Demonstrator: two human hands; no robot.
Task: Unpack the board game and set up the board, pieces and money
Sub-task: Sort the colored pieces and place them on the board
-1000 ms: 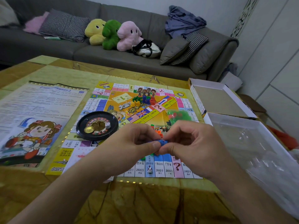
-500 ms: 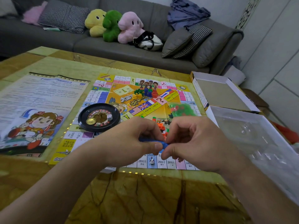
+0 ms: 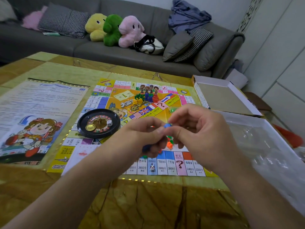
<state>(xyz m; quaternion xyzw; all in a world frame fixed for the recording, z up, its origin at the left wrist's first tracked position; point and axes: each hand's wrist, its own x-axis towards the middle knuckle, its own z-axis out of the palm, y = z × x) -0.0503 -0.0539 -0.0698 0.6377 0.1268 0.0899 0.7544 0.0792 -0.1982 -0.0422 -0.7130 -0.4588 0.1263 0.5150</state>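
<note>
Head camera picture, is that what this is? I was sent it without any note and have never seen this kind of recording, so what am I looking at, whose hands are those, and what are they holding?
Yes. There is no machine here: a person wears one wide-angle camera on the head, looking forward and down, so the arms reaching in from below are the wearer's own. The left hand and right hand meet over a game board spread on a table, and together they pinch a small blue piece. More coloured pieces stand near the board's middle. A black roulette wheel with a white die rests on the board, a printed sheet lies to its left, and the opened box sits to the right. Behind is a grey sofa with plush toys.
</note>
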